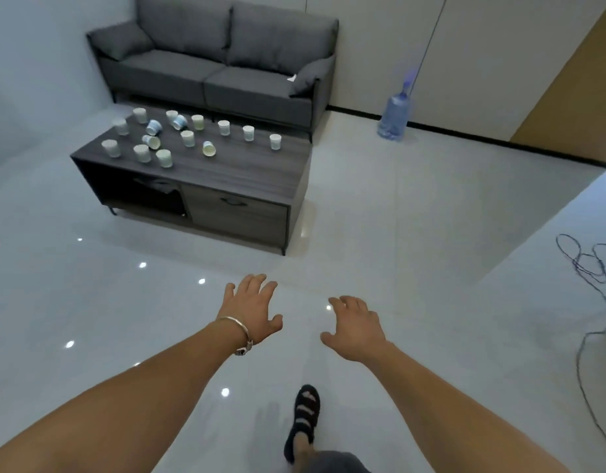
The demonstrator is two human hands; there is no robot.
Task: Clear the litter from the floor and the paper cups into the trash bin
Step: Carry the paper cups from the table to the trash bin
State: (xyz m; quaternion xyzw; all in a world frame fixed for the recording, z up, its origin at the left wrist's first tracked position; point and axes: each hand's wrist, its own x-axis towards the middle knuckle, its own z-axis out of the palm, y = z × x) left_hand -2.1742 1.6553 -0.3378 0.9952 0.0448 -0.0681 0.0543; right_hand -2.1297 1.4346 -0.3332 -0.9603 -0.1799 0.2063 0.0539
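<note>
Several paper cups [187,138] stand or lie tipped on the dark wooden coffee table [247,172] in the upper left. Most are upright; a few, like the one [209,148] near the middle, lie on their sides. My left hand [254,305], with a bracelet at the wrist, is stretched forward over the white floor, fingers spread and holding nothing. My right hand [354,326] is beside it, also relaxed and empty. Both hands are well short of the table. No trash bin and no floor litter show in this view.
A grey sofa [219,63] stands behind the table against the wall. A blue water jug [394,116] sits on the floor to the right. Dark cables [588,264] trail along the right edge. My sandalled foot [305,418] steps forward on the glossy floor.
</note>
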